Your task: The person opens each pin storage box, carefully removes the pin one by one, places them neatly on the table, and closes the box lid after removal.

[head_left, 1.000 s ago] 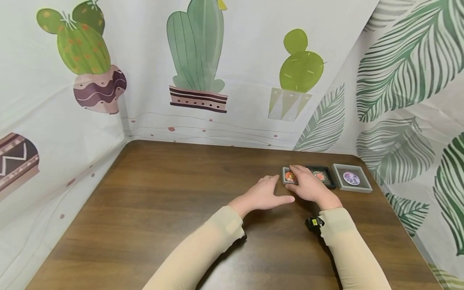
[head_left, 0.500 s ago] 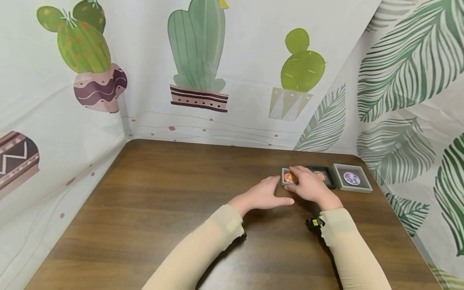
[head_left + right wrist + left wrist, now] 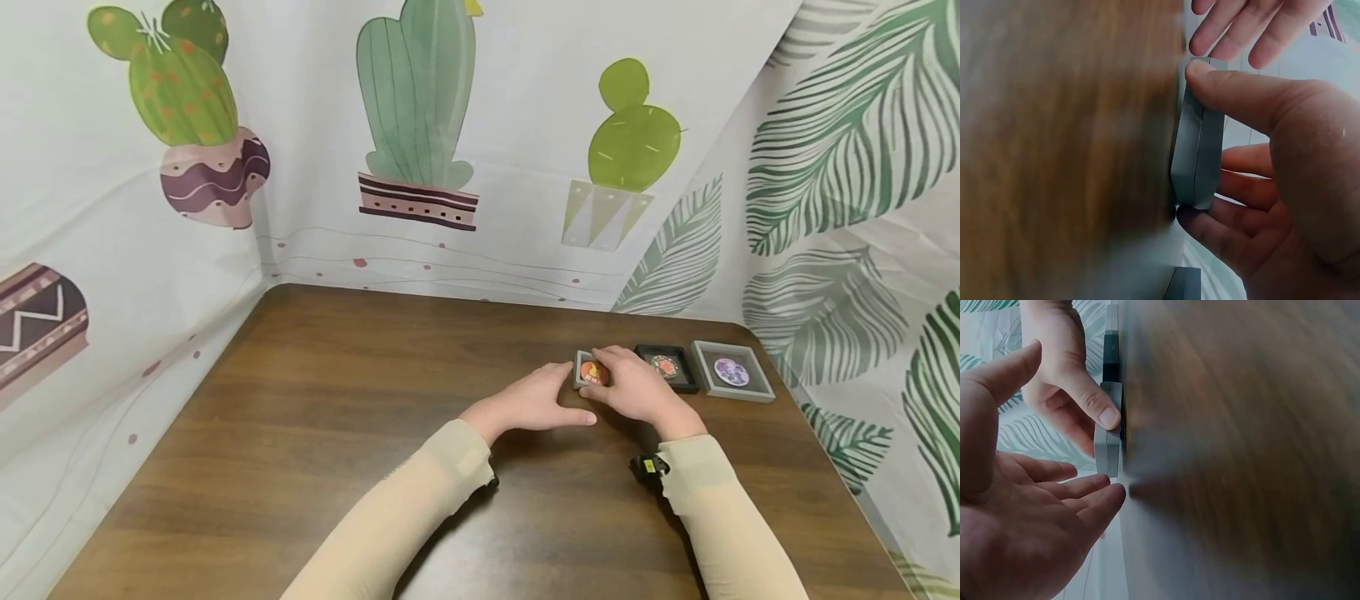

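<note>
My right hand grips a small grey display frame between the thumb on its near side and the fingers on its far side. A round red-and-orange badge shows inside, partly covered by that hand. The frame lies flat on or just over the table; the right wrist view shows the thumb on its edge. My left hand is stretched out at the frame's left, thumb apart. In the left wrist view, the left fingertips are close to the frame's end; whether they touch it I cannot tell.
A black frame with a red patterned badge lies right of my right hand. Beyond it, near the right edge of the brown wooden table, is a larger grey frame with a purple badge. A printed cloth hangs behind.
My right hand has slid the small grey frame slightly left, away from the black one. My left hand has drawn back a little to the left, still outstretched.
</note>
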A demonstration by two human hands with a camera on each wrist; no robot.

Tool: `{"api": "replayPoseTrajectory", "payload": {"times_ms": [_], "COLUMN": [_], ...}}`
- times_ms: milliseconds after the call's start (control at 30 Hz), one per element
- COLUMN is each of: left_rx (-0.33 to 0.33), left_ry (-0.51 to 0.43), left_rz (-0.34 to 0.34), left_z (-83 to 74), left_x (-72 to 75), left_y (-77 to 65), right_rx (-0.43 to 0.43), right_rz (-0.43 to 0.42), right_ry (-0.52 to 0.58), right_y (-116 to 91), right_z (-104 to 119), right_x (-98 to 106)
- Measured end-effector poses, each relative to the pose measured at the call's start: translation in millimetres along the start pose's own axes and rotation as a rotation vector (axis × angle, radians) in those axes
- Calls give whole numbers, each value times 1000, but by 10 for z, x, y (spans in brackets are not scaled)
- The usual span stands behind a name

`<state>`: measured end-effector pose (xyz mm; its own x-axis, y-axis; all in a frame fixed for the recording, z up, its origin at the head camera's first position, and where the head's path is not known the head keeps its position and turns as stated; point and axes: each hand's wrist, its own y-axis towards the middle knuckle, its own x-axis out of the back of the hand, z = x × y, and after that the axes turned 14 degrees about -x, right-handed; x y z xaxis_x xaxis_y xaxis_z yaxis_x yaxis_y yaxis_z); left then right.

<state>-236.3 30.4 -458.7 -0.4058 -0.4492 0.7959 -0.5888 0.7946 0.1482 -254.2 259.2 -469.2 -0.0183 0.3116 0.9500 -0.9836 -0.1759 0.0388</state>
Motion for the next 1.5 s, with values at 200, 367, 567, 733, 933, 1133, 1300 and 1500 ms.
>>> {"api": "replayPoseTrajectory", "payload": {"times_ms": [200,367,567,733,933,1133,1300,1500], "left_rx": [-28,-54,-82,-94,-8,63,74,85], "left_ry": [10,19,15,20,60,89,99,100], "left_rz": [-20,-27,-43,-59,-27,1,0,-2], "left_z": [55,96,153,187,205,223,273,299], "left_x": [31,52,111,166,234,277,291,315], "left_y": [-59,-159,-284,-361,-501,-619,-699,-822], "right_rx": [39,70,97,115,136,146,175,215], "right_rz": [-10,2,-12,-28,-40,-35,-43,-48], "right_ry": [21,25,7,-9,-31,-51,-52,-65], "right_y": [-15,-28,-41,-42,-42,-43,-51,-70], "right_z": [95,194,318,429,566,658,727,813], "right_x": [-22,-51,-85,-104,-131,-140,-156,-188]}}
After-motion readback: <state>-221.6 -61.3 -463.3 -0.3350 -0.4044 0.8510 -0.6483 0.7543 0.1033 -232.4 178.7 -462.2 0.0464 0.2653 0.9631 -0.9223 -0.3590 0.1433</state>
